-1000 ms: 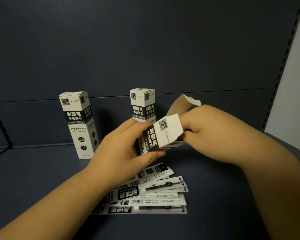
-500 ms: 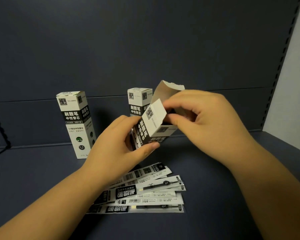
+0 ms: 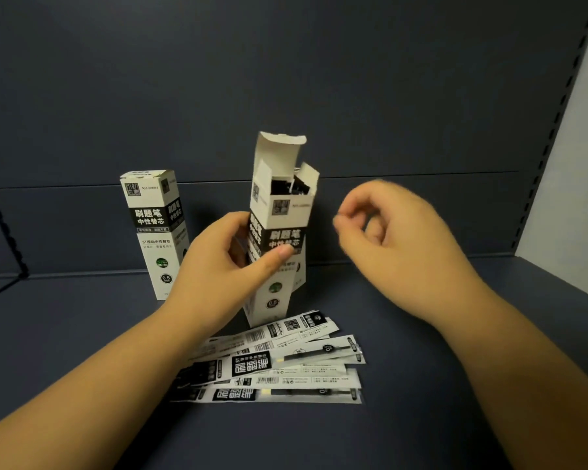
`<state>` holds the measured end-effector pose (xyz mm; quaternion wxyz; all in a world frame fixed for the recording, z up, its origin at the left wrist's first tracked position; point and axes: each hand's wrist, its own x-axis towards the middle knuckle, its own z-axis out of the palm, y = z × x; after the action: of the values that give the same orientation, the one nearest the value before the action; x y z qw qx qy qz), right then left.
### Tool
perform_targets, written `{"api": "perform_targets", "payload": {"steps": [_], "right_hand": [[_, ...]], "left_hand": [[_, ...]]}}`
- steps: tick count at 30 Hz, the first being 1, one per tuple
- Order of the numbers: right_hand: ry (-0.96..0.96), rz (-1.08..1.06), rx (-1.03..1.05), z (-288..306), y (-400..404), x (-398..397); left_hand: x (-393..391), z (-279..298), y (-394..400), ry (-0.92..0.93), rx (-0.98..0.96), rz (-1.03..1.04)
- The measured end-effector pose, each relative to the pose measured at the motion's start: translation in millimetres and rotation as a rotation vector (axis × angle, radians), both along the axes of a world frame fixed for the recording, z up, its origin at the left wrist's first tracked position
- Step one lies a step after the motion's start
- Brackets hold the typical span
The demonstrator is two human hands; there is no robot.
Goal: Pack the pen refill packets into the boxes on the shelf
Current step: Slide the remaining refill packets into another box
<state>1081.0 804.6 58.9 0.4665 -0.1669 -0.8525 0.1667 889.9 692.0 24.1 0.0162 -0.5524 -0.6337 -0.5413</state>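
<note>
My left hand (image 3: pixel 218 276) grips a white and black refill box (image 3: pixel 279 212) around its middle and holds it upright, its base near the shelf floor. The box's top flap stands open, and dark packet ends show inside. My right hand (image 3: pixel 404 245) hovers to the right of the box, clear of it, blurred, with its fingers loosely curled and nothing in them. Several pen refill packets (image 3: pixel 286 361) lie fanned out on the shelf floor in front of the box. A second box (image 3: pixel 153 225), closed, stands upright at the back left.
The dark blue shelf floor (image 3: pixel 455 401) runs back to a dark rear panel (image 3: pixel 286 79). A perforated upright and a white wall (image 3: pixel 574 164) bound the right side. A black wire divider (image 3: pixel 4 228) stands at the far left.
The box has been turned from tilted to upright, with its flap fully open. My right hand has let go of the box top and moved away to the right.
</note>
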Motion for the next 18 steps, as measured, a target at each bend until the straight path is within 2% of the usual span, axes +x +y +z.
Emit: {"api": "perform_targets", "payload": {"steps": [5,8,11,18], "right_hand": [[-0.662,0.2,0.177,-13,-13,-14],[-0.879,0.255,0.186,-23,-17,-24],[-0.97,0.236,0.157,-28,-18,-27],[-0.958,0.184,0.224,-33,-16,-30]], "left_hand": [[-9,1,-1,-0.01,-0.003,-0.006],[-18,4,-4,-0.019,-0.067,-0.033],[-28,5,-6,-0.038,-0.095,-0.039],[-35,0,-5,-0.049,-0.087,-0.05]]}}
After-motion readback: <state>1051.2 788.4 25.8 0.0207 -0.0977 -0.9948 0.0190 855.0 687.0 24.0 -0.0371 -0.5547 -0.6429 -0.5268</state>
